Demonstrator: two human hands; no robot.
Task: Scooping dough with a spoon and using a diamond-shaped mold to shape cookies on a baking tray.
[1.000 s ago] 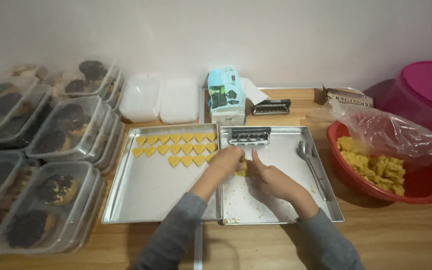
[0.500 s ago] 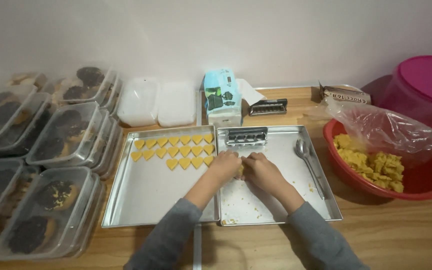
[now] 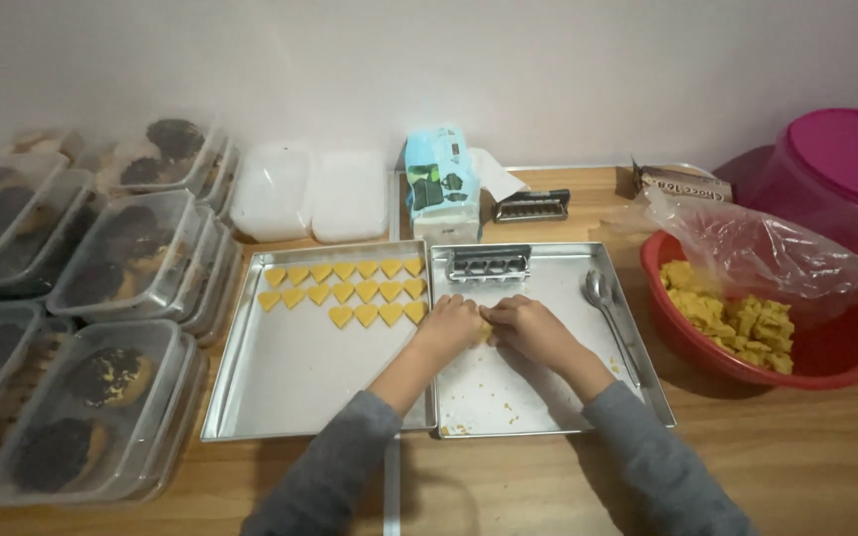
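Both hands pressed together over a small lump of yellow dough (image 3: 487,330) on the right baking tray (image 3: 548,397); the left hand (image 3: 454,323) and right hand (image 3: 528,328) curled closed around it. Eighteen yellow heart-shaped cookies (image 3: 345,293) lay in three rows on the left baking tray (image 3: 290,387).

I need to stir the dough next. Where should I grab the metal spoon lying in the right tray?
Probably by the spoon handle's near end, reaching from the right: the bowl end points away toward the wall, the handle runs toward you, and that side of the right tray lies beside your right hand.
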